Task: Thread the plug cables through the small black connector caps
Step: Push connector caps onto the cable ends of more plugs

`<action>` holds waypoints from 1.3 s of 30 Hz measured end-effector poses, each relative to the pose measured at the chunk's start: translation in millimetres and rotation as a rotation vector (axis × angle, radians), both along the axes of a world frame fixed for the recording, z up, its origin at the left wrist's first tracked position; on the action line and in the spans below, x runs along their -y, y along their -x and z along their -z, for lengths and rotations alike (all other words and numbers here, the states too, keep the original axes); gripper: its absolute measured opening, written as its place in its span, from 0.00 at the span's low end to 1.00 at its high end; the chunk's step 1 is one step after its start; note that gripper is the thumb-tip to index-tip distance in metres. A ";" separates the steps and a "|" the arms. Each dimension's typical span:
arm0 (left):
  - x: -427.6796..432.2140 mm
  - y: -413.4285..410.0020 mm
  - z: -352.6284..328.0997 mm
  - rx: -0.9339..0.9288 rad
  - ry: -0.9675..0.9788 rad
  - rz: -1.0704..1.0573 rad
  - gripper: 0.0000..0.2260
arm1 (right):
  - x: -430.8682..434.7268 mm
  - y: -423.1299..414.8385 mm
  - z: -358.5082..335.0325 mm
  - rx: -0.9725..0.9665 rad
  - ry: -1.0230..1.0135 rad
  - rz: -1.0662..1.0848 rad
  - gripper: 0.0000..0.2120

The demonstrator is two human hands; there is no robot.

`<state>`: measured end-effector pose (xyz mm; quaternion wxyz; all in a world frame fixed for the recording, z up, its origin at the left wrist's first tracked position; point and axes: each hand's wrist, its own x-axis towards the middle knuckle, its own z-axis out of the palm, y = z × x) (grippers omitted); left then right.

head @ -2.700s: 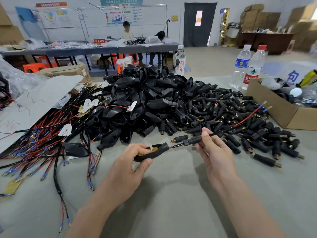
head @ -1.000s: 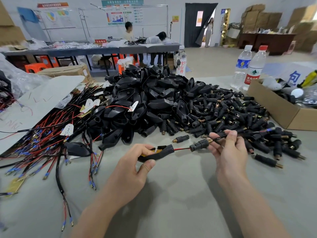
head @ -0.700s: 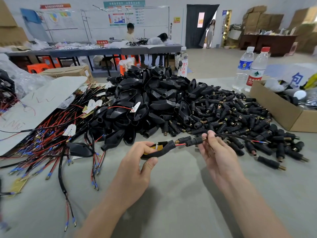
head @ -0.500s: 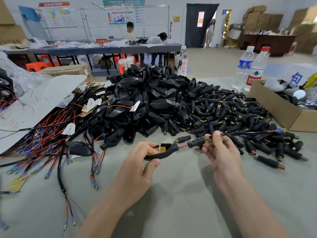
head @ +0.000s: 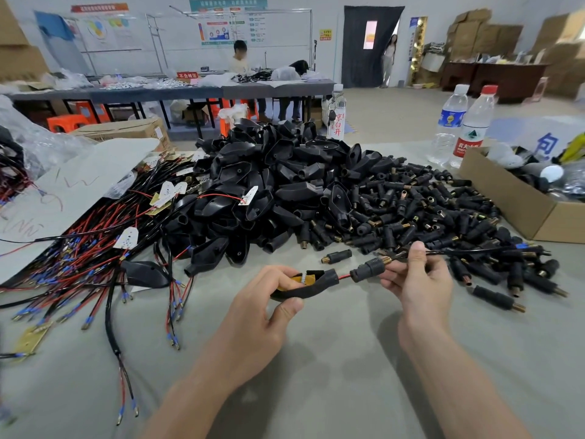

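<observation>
My left hand [head: 262,315] grips a black plug housing [head: 305,285] with a yellow board showing inside it. A red and black cable [head: 345,276] leaves the housing and passes through a small black connector cap [head: 368,268] with a brass threaded end. My right hand [head: 418,280] pinches the cable just past the cap, and the cable [head: 468,251] runs on to the right to blue-tipped ends over the pile. A gap of bare red wire shows between housing and cap.
A heap of black housings [head: 278,185] and loose connector caps [head: 427,210] fills the table behind my hands. Red and black cables [head: 79,267] lie at the left. A cardboard box [head: 519,201] and two water bottles [head: 462,122] stand at the right. People are at the far tables.
The cap has slid along the cable, toward the housing and back a little. My right hand now pinches the cable beyond the cap, with the free end lying lower over the pile.
</observation>
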<state>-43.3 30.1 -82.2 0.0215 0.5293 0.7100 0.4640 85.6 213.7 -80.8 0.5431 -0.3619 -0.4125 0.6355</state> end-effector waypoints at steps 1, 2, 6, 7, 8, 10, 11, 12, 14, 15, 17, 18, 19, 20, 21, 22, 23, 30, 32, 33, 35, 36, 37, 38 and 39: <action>-0.7 -1.8 -0.1 0.004 0.002 0.019 0.06 | -0.2 -0.3 -0.6 0.001 0.004 0.010 0.11; -1.1 -3.0 -0.2 0.011 0.004 0.031 0.06 | -0.3 -0.4 -1.0 -0.002 0.010 0.013 0.11; -0.2 -0.5 0.6 0.029 0.004 -0.008 0.06 | 3.6 0.2 -1.6 -0.074 0.064 -0.055 0.12; 0.3 0.4 0.6 0.031 0.003 -0.029 0.07 | 5.3 0.9 -1.6 -0.100 0.086 -0.095 0.12; 0.7 0.9 0.4 0.030 0.000 -0.046 0.08 | 7.2 2.0 -1.6 -0.122 0.107 -0.146 0.12; 0.7 0.9 0.1 0.020 -0.007 -0.069 0.09 | 11.1 4.7 -2.6 -0.146 0.149 -0.275 0.12; 0.4 0.9 0.0 0.013 -0.010 -0.080 0.10 | 12.9 6.2 -3.6 -0.158 0.173 -0.336 0.12; 0.4 1.1 -0.3 0.007 -0.015 -0.095 0.10 | 14.3 7.6 -4.8 -0.173 0.193 -0.386 0.11; 0.3 2.1 -1.4 0.004 -0.028 -0.122 0.11 | 16.3 9.4 -7.3 -0.210 0.211 -0.459 0.10; 0.2 2.5 -2.0 0.009 -0.036 -0.129 0.11 | 17.8 10.1 -8.4 -0.224 0.215 -0.492 0.09; 0.3 2.9 -3.2 0.020 -0.052 -0.134 0.12 | 21.7 10.9 -10.1 -0.236 0.213 -0.559 0.09; 0.3 2.7 -3.8 0.025 -0.058 -0.134 0.12 | 23.7 11.2 -10.3 -0.231 0.206 -0.588 0.11; 0.4 2.4 -4.3 0.029 -0.063 -0.132 0.13 | 25.3 11.5 -10.5 -0.225 0.197 -0.609 0.12; 0.5 2.2 -4.5 0.036 -0.068 -0.129 0.13 | 26.5 11.7 -10.8 -0.222 0.189 -0.619 0.13; 0.6 2.3 -4.6 0.045 -0.073 -0.126 0.14 | 27.2 11.7 -11.4 -0.221 0.181 -0.619 0.12; 0.9 2.6 -4.5 0.055 -0.077 -0.122 0.14 | 27.4 11.7 -12.0 -0.221 0.173 -0.614 0.12; 1.3 3.0 -4.4 0.063 -0.077 -0.118 0.14 | 27.3 11.4 -12.6 -0.221 0.165 -0.607 0.12; 1.0 5.5 -3.3 0.180 -0.079 -0.047 0.07 | 27.7 10.3 -11.9 -0.263 0.143 -0.610 0.15; 0.7 6.2 -2.1 0.227 -0.083 -0.028 0.06 | 28.4 10.4 -11.9 -0.250 0.129 -0.617 0.16; 0.5 6.5 -1.6 0.251 -0.086 -0.015 0.05 | 28.8 10.3 -12.1 -0.244 0.123 -0.617 0.15; 0.7 7.5 -0.5 0.288 -0.087 0.016 0.04 | 29.9 10.1 -12.7 -0.241 0.112 -0.617 0.15; 1.0 7.8 -0.2 0.301 -0.086 0.028 0.04 | 30.3 9.8 -12.9 -0.242 0.104 -0.615 0.15; 1.0 8.0 -0.2 0.310 -0.086 0.035 0.04 | 30.5 9.5 -13.2 -0.244 0.095 -0.615 0.15; 0.8 8.1 -0.1 0.316 -0.087 0.037 0.04 | 30.6 9.0 -13.6 -0.247 0.088 -0.616 0.15; 0.8 8.3 0.0 0.318 -0.088 0.036 0.05 | 30.9 8.7 -14.1 -0.253 0.081 -0.619 0.15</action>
